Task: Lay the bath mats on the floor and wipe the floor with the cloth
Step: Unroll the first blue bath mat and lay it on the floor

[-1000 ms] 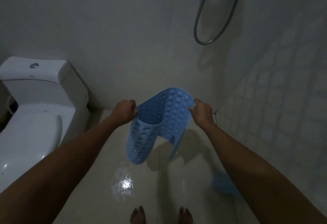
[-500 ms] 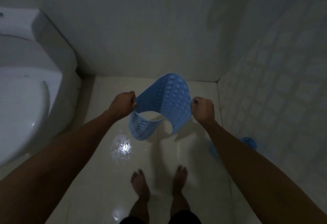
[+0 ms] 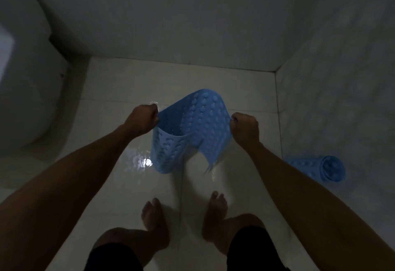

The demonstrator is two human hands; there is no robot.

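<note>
I hold a blue bubbled bath mat (image 3: 192,127) in the air over the pale tiled floor (image 3: 192,185). My left hand (image 3: 142,121) grips its left edge and my right hand (image 3: 244,128) grips its right edge. The mat arches up between them, and both of its ends curl downward above the floor. A second blue bath mat (image 3: 320,169) lies rolled up on the floor against the right wall, partly hidden behind my right forearm. No cloth is in view.
A white toilet (image 3: 27,91) fills the left side. Tiled walls close the far side (image 3: 181,18) and the right side (image 3: 342,78). The floor is wet and shiny with a light reflection (image 3: 146,161). My bare feet (image 3: 183,213) stand below the mat.
The view has tilted further down, so the shower hose left the frame and my legs appeared. Both hands have lowered the mat towards the floor. The rolled mat is now in sight.
</note>
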